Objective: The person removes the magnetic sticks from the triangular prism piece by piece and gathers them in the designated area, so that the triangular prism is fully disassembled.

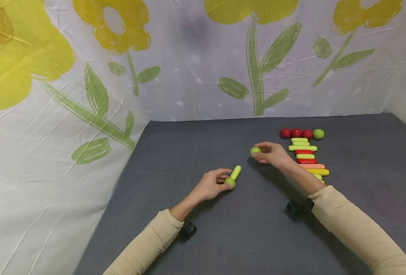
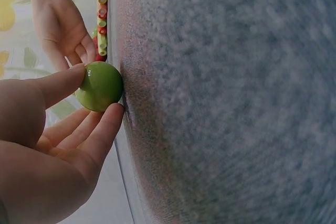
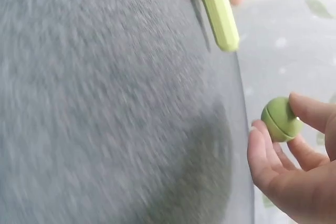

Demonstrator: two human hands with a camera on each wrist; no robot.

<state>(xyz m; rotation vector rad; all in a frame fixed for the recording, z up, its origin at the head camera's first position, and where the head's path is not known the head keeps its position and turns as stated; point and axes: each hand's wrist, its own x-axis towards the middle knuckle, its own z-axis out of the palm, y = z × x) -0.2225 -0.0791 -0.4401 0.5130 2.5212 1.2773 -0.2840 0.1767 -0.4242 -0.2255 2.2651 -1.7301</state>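
My left hand [image 1: 210,185] pinches a green ball [image 1: 229,183] low at the table surface, thumb on one side and fingers on the other. A light green stick [image 1: 235,172] reaches out from that ball, its near end against it. Farther right, my right hand [image 1: 272,154] holds a second green ball [image 1: 255,151] between thumb and fingertips. The right wrist view shows this ball [image 3: 281,119] raised above the table, with a groove around its middle. Close up in the left wrist view, the left hand's ball [image 2: 100,86] looks smooth and round.
Beyond the right forearm lies a column of sticks in light green, red, pink and yellow [image 1: 302,148], partly covered by the arm. At its far end stand several red balls [image 1: 296,133] and a green one [image 1: 318,134] in a row. Flower-patterned cloth [image 1: 196,76] borders the dark table [image 1: 189,149].
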